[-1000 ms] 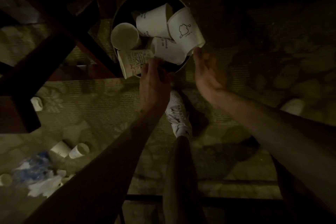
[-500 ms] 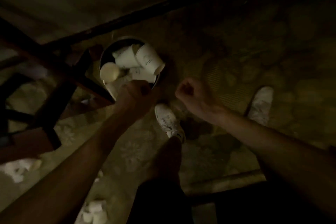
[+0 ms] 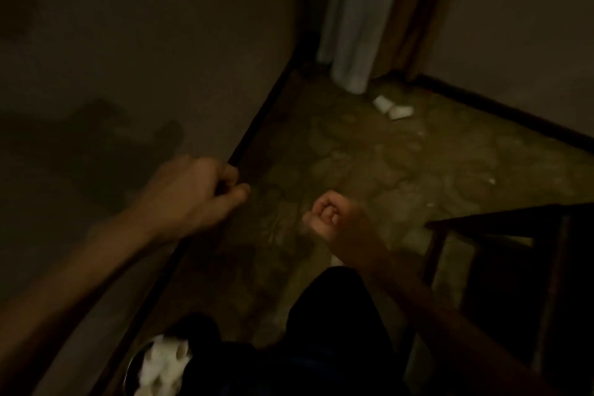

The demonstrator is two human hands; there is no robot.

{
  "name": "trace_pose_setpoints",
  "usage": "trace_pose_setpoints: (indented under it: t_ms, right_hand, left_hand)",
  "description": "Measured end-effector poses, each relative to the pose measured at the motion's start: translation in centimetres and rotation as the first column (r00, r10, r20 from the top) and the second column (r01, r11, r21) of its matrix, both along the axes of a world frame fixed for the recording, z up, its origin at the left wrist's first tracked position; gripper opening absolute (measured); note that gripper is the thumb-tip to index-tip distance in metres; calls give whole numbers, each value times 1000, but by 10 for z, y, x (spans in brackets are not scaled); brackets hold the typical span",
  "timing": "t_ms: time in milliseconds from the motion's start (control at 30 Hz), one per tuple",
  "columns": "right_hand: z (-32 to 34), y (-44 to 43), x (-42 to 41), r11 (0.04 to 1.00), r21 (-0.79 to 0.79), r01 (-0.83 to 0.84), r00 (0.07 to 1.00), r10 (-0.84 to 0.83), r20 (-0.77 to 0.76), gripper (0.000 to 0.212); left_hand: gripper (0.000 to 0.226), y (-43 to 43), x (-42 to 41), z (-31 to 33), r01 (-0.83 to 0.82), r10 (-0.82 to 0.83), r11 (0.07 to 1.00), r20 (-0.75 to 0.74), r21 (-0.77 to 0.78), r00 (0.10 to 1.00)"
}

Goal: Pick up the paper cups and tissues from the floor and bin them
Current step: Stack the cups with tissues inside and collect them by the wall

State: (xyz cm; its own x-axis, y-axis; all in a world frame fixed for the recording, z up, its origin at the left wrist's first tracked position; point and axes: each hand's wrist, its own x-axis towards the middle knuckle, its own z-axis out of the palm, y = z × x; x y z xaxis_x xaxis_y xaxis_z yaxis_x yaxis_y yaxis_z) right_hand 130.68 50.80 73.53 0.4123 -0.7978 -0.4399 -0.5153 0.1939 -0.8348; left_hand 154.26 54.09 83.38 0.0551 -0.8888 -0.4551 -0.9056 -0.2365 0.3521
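On floor (image 3: pixel 369 164) ahead, paper cups (image 3: pixel 392 108), well beyond hands (image 3: pixel 193 199) (image 3: pixel 336 219)

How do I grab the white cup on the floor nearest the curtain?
Take the cup round its side wall, coming from above: it seems to lie tipped over on the floor, so the wall faces up. Which way its mouth points is too blurred to tell.
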Motion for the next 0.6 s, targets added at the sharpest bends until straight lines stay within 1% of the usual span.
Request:
trace_pose_setpoints:
  t_ms: [67, 133, 267, 400, 500, 600]
  right_hand:
    - [12, -40, -34, 990, 5, 142, 989, -142, 35, 22]
    - [24, -83, -65, 974, 30, 225, 973, -226, 53, 18]
    - [31, -162, -125, 934, 41, 354, 935, -355, 11, 17]
    - [19, -216, -159, 894, 108, 435, 900, -427, -90, 17]
    - [-9, -258, -172, 858, 167, 486, 872, -465, -151, 10]
    - [-44, -311, -178, 821, 162, 548, 831, -510, -224, 13]
  left_hand:
    - [38, -63, -35, 25, 127, -126, 992, 41, -10, 991]
    - [37, -125, -73, 39, 200, -199, 980, 60, -7, 978]
    - [33, -244, -149, 34, 297, -297, 955, -7, -25, 955]
    - [23, -330, -202, -9, 376, -374, 926, -65, 40, 925]
    - [18, -390, -225, -48, 423, -411, 901, -117, 99, 904]
    - [14, -454, -238, -95, 503, -477, 849, -171, 162, 862]
